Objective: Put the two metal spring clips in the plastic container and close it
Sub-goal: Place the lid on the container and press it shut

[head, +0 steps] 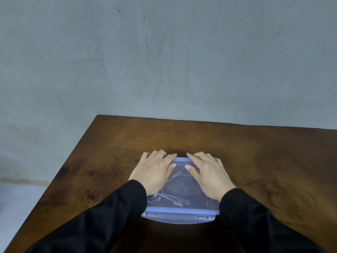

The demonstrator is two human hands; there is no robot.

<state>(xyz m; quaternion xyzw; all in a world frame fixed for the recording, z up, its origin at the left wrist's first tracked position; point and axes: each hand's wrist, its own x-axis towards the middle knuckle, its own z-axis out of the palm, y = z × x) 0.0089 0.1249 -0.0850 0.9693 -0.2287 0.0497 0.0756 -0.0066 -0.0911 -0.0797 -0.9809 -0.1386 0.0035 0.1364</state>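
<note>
While both hands lie flat on top, the clear rectangular plastic container sits on the dark brown wooden table, near its front middle. Head view only. A translucent lid with a blue-violet rim covers the container; the near flap with two small latch tabs sticks out toward the camera, and whether it is snapped down cannot be told. Left hand rests palm-down on the left half of the lid, fingers spread loosely and curling over the far left corner, thumb pointing inward on the lid. Right hand mirrors it on the right half, fingers reaching the far edge, thumb angled inward. Neither hand grips anything; both just press on the lid surface. Thumb tips are close but apart. Black long sleeves cover both forearms. The thin metal spring clips show through the lid, inside the container, lying toward its near left part between the wrists; wires overlap, so the count is unclear. Grey plaster wall stands behind the table.
</note>
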